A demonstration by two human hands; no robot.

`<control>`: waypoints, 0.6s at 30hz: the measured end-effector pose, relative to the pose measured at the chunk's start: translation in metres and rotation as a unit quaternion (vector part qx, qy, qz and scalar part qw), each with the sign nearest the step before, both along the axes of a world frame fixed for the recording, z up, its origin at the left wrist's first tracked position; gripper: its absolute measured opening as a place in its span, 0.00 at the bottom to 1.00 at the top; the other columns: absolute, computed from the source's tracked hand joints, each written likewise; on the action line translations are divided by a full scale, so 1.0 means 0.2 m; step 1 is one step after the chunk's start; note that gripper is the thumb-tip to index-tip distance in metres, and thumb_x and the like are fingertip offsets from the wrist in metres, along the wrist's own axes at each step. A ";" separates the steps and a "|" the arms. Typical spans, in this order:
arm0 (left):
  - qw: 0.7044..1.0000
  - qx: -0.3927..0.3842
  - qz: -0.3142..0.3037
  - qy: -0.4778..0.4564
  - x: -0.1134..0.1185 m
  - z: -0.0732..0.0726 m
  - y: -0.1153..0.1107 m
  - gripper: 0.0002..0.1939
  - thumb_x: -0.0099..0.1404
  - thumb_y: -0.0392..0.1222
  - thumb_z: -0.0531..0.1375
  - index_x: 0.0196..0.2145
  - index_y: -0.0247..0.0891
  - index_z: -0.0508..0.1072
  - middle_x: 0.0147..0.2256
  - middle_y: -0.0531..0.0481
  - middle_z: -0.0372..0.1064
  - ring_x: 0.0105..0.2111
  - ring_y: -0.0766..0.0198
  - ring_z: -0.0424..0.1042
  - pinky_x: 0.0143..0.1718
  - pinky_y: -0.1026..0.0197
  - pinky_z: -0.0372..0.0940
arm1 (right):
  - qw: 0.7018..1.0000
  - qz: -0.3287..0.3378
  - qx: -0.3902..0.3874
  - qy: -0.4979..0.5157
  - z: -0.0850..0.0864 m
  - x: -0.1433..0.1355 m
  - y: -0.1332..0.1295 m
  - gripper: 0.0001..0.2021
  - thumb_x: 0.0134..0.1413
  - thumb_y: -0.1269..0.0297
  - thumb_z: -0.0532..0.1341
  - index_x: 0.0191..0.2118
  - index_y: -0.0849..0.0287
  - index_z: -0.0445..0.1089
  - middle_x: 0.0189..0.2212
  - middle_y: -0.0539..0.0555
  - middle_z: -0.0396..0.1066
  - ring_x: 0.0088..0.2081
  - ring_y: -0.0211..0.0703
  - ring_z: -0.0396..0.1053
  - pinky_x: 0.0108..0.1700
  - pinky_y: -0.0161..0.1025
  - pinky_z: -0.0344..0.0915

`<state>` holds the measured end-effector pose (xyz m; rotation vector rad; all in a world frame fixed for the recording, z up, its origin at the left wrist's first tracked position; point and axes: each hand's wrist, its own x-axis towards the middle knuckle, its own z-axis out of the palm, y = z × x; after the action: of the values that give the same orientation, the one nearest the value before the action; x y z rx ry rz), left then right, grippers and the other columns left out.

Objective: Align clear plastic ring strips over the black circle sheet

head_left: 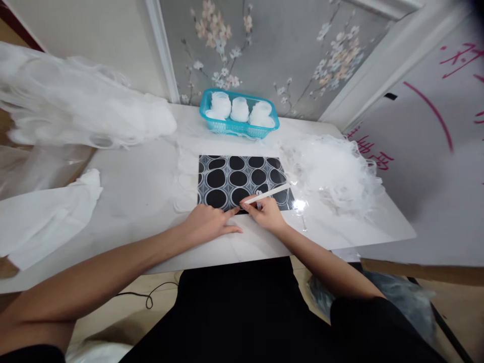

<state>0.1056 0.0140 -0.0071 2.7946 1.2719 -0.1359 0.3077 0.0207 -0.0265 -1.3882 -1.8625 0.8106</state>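
Though glossy, oval-patterned black sheet [238,178] under 2 hands [207,222] [266,214].

Indoor light is soft and moderate; glare flares on the bench [128,171]. Wide-angle distortion bends the edges; the corners darken.

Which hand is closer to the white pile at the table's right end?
Right. The right hand, gripping the white stick, is left of the pile; the left hand is farther left, at the dark sheet.
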 end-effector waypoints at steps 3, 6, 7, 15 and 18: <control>1.000 -0.005 -0.002 -0.006 0.00 0.00 0.00 0.37 0.62 0.70 0.41 0.59 0.47 0.61 0.28 0.44 0.76 0.27 0.54 0.74 0.24 0.62 0.54 | 1.000 -0.001 -0.001 0.000 0.00 0.00 0.00 0.09 0.54 0.61 0.60 0.36 0.58 0.75 0.25 0.51 0.74 0.25 0.38 0.68 0.27 0.34 0.62; 1.000 -0.006 0.000 -0.012 0.00 -0.01 0.00 0.37 0.62 0.70 0.41 0.59 0.46 0.62 0.28 0.44 0.75 0.27 0.54 0.73 0.24 0.62 0.54 | 1.000 0.002 -0.002 -0.007 0.00 0.00 0.01 0.09 0.54 0.61 0.60 0.36 0.58 0.75 0.26 0.51 0.75 0.25 0.39 0.69 0.29 0.35 0.63; 1.000 -0.007 0.002 -0.015 0.00 -0.01 0.00 0.37 0.62 0.70 0.41 0.59 0.46 0.62 0.27 0.44 0.75 0.26 0.54 0.73 0.24 0.62 0.54 | 1.000 0.004 0.003 -0.008 0.01 0.00 0.01 0.08 0.54 0.61 0.60 0.36 0.58 0.75 0.27 0.51 0.75 0.26 0.39 0.69 0.29 0.35 0.64; 0.999 -0.038 0.016 -0.035 0.01 0.01 0.02 0.37 0.60 0.71 0.43 0.57 0.48 0.66 0.26 0.45 0.74 0.26 0.56 0.72 0.26 0.62 0.55 | 0.994 0.039 0.076 -0.061 -0.05 -0.01 -0.05 0.09 0.58 0.65 0.56 0.38 0.56 0.75 0.37 0.53 0.77 0.36 0.43 0.74 0.39 0.39 0.68; 0.997 -0.064 0.024 -0.045 0.02 0.03 0.05 0.38 0.58 0.73 0.44 0.55 0.48 0.68 0.26 0.45 0.74 0.28 0.55 0.72 0.26 0.62 0.56 | 0.981 0.099 0.108 -0.128 -0.05 0.02 0.00 0.11 0.56 0.68 0.56 0.42 0.56 0.74 0.42 0.54 0.76 0.40 0.45 0.73 0.43 0.40 0.67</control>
<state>0.1099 0.0232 -0.0003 2.6290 1.2629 -0.0855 0.3114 0.0200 -0.0364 -1.2299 -2.2420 0.5201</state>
